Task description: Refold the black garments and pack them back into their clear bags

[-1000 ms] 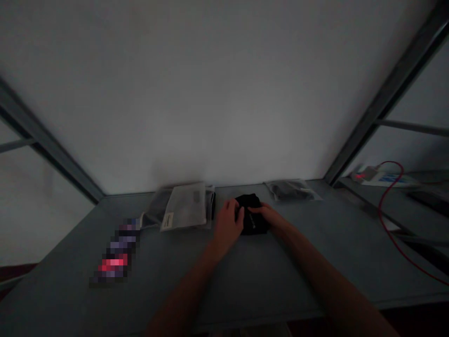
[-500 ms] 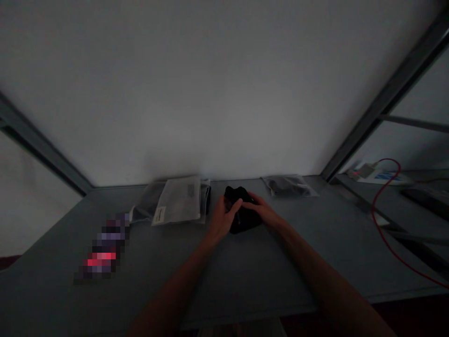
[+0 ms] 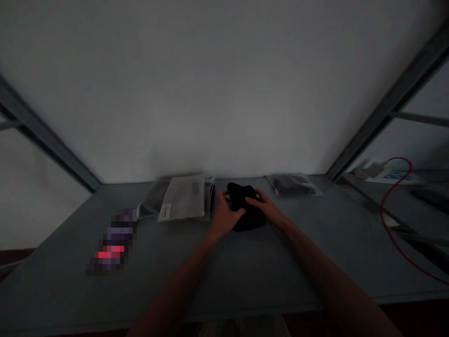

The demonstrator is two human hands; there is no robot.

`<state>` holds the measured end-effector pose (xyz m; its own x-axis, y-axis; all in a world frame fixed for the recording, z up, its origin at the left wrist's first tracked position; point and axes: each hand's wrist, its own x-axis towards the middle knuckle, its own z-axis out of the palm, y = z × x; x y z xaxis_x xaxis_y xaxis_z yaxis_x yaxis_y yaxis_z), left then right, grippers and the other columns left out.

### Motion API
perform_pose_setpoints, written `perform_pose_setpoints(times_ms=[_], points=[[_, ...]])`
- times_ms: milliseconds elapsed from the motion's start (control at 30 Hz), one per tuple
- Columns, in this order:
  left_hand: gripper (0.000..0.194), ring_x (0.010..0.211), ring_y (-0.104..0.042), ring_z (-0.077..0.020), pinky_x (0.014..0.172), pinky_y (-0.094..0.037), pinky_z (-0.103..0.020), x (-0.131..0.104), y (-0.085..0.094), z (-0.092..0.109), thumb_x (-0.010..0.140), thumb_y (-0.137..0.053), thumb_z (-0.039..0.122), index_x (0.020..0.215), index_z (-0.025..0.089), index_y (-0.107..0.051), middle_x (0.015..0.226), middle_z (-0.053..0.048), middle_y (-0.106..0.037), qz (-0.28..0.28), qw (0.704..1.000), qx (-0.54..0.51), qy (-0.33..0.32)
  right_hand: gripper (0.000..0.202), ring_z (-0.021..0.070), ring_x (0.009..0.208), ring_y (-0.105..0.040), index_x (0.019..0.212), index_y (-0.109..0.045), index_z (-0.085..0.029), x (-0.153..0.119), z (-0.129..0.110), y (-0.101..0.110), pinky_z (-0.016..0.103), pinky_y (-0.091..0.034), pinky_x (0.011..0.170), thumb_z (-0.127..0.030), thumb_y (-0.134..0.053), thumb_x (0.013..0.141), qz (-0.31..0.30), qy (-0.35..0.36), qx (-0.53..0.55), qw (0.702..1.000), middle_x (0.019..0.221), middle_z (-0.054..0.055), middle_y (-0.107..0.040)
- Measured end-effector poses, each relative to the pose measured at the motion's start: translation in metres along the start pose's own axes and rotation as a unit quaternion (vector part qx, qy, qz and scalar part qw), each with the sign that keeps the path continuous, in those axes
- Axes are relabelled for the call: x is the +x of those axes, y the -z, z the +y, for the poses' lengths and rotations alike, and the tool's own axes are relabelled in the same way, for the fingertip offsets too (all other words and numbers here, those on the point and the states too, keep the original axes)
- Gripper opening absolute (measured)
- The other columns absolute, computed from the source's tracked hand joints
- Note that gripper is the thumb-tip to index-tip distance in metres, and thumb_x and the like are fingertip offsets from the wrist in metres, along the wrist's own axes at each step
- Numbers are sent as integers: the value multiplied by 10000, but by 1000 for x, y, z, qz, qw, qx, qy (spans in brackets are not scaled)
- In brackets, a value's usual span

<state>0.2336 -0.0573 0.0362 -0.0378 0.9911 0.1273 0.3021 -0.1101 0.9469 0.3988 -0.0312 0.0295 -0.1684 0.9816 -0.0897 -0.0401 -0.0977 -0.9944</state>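
Observation:
A soft black cloth item [image 3: 249, 219], folded or bunched, is between my two hands just above the grey tabletop; its exact kind is too dark to make out. My left hand [image 3: 226, 213] grips its left side, thumb across the front and fingers behind. On the opposite side, my right hand [image 3: 264, 206] holds the upper right edge with its thumb or a finger laid over the front. To the left of my left hand lie frosted plastic zip bags [image 3: 184, 196], stacked, with dark contents and a white label on the top one.
Another frosted bag [image 3: 294, 184] with something dark inside lies at the back right. A pixelated object [image 3: 112, 243] is on the left of the grey table [image 3: 224, 281]. Metal posts and a pale wall stand behind. A red cable [image 3: 382, 210] hangs at right.
The thumbs have moved apart slightly on the black cloth item, which now shows a smoother front. The whole view has shifted a little, moving things rightward.

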Motion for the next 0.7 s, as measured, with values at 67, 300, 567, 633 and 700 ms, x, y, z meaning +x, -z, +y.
perform_pose_setpoints(times_ms=[67, 300, 567, 633, 700], points=[[712, 984, -626, -243, 879, -485, -388, 3, 5, -1, 608, -694, 143, 1247, 150, -381, 1124, -126, -619, -7, 1000, -6, 16, 431, 184, 755, -640, 1019, -603, -223, -1, -4, 0, 279, -479, 668, -391, -771, 659, 10, -8, 2, 1000, 858, 1, -692], [625, 1059, -610, -256, 929, -454, -365, 6, 13, 1, 699, -631, 234, 1277, 160, -408, 1161, -106, -628, 9, 995, -69, 66, 243, 225, 798, -688, 943, -707, -211, 2, -14, 16, 334, -529, 731, -314, -700, 722, 24, -91, 33, 995, 910, 54, -751], [852, 1164, -573, -320, 1000, -415, -420, 7, 12, 5, 687, -728, 288, 1394, 126, -280, 1267, -210, -576, 18, 990, 52, 132, 160, 227, 791, -686, 872, -707, -202, 5, -11, 28, 323, -534, 715, -253, -651, 730, 29, -117, -24, 992, 866, 71, -747], [797, 1163, -578, -306, 998, -419, -403, 7, 13, 6, 709, -687, 247, 1394, 143, -293, 1268, -192, -584, 17, 988, 76, 136, 141, 219, 771, -679, 834, -695, -195, 8, -10, 32, 300, -523, 678, -227, -614, 723, 67, -108, -127, 984, 816, 65, -733], [702, 1145, -590, -294, 988, -426, -394, 7, 13, 7, 751, -632, 261, 1379, 172, -331, 1247, -159, -604, 21, 986, 74, 150, 139, 222, 770, -667, 812, -682, -184, 10, -10, 35, 296, -507, 665, -210, -591, 709, 116, -84, -247, 958, 784, 66, -712]])
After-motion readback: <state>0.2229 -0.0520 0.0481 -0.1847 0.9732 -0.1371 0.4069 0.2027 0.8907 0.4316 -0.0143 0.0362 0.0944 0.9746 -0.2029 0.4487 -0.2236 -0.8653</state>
